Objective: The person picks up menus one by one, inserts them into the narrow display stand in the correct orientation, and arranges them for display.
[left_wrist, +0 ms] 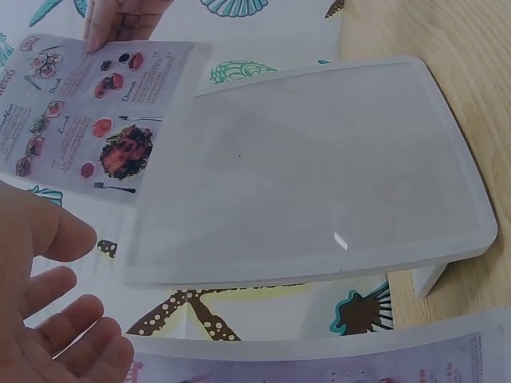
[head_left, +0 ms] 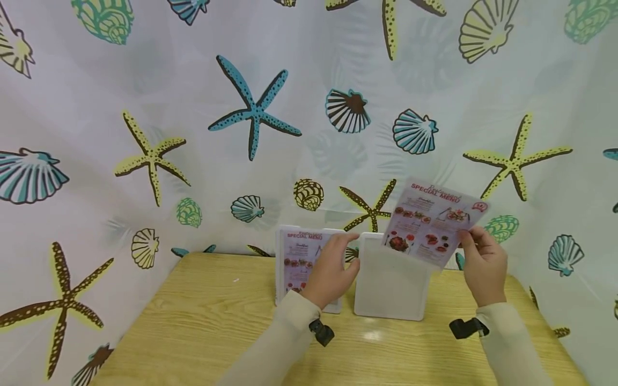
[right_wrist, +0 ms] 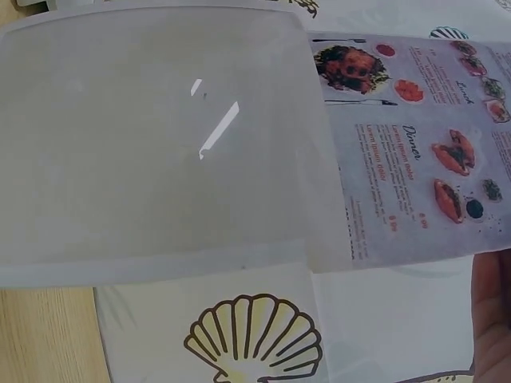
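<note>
My right hand (head_left: 485, 264) pinches a printed menu sheet (head_left: 436, 222) at its right edge. The sheet tilts above a blank white sign holder (head_left: 392, 284), and its lower end overlaps the holder's top right part. In the right wrist view, the sheet's lower end (right_wrist: 415, 152) meets the holder's top edge. My left hand (head_left: 332, 272) hovers between the two holders with fingers loosely bent and nothing in them. Behind it stands a second holder (head_left: 279, 268) with a matching menu (head_left: 298, 257) inside, partly hidden by that hand.
Both holders stand upright side by side on a wooden table (head_left: 212, 311). A white curtain (head_left: 203, 80) printed with starfish and shells hangs close behind and along the sides. Each wrist wears a black strap camera (head_left: 321, 332).
</note>
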`<control>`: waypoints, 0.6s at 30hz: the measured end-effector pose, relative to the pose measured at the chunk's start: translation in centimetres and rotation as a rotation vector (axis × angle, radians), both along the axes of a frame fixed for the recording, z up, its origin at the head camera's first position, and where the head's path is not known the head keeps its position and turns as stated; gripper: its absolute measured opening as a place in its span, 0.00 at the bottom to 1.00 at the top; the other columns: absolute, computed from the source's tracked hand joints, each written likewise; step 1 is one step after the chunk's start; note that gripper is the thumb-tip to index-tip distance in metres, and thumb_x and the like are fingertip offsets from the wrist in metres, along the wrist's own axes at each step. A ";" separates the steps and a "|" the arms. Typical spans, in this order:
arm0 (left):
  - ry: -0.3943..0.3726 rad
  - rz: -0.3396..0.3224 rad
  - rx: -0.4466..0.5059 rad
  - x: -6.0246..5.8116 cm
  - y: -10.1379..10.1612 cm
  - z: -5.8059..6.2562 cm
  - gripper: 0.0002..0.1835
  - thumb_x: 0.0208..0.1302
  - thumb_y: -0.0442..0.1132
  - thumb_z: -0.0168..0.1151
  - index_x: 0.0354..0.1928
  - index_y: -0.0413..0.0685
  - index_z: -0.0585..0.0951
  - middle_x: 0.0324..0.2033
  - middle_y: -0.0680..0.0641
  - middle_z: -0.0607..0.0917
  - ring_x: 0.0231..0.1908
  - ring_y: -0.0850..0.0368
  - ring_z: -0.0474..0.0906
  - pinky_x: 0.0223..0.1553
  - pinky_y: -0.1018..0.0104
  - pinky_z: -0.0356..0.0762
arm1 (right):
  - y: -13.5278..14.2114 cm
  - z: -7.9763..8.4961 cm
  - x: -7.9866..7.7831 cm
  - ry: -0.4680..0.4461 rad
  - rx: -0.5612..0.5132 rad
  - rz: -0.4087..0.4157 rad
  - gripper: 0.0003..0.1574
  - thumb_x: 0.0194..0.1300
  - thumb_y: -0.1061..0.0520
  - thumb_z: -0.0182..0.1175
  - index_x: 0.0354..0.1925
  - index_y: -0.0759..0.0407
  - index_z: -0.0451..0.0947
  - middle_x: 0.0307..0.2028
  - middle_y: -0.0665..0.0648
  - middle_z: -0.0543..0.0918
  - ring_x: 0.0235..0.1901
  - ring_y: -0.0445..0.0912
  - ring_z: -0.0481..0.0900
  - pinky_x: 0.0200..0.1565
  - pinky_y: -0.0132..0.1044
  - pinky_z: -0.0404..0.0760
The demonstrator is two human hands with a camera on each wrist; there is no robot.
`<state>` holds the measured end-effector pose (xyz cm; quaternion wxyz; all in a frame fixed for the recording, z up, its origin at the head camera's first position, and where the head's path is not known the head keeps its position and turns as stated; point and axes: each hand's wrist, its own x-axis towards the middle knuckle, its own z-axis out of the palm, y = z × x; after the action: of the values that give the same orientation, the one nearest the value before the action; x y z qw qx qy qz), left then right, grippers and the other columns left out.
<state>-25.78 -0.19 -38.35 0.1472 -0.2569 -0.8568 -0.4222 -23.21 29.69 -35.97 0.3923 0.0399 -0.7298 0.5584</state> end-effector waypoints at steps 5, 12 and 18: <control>0.018 0.005 -0.055 -0.2 0.2 0.2 0.28 0.74 0.36 0.60 0.73 0.47 0.71 0.67 0.44 0.73 0.67 0.47 0.71 0.65 0.48 0.73 | 0.4 0.5 -0.1 0.007 0.020 -0.037 0.17 0.78 0.57 0.58 0.49 0.72 0.82 0.34 0.35 0.83 0.35 0.32 0.82 0.40 0.20 0.78; 0.085 0.025 -0.204 -0.7 0.4 0.5 0.30 0.73 0.37 0.62 0.74 0.47 0.69 0.67 0.43 0.74 0.68 0.47 0.71 0.66 0.51 0.73 | 0.9 1.3 -0.6 0.035 0.032 -0.094 0.17 0.78 0.57 0.58 0.49 0.73 0.82 0.34 0.35 0.81 0.35 0.31 0.81 0.41 0.20 0.77; 0.117 0.039 -0.292 -0.9 0.9 0.8 0.32 0.72 0.38 0.62 0.76 0.46 0.68 0.70 0.43 0.72 0.70 0.46 0.68 0.66 0.52 0.73 | 1.0 2.1 -1.0 0.030 0.041 -0.114 0.19 0.79 0.55 0.57 0.50 0.72 0.81 0.35 0.35 0.81 0.37 0.31 0.80 0.41 0.20 0.76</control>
<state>-26.70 0.70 -37.58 0.1662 -0.2828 -0.9039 -0.2747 -24.17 30.73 -33.88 0.4336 0.0147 -0.7360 0.5196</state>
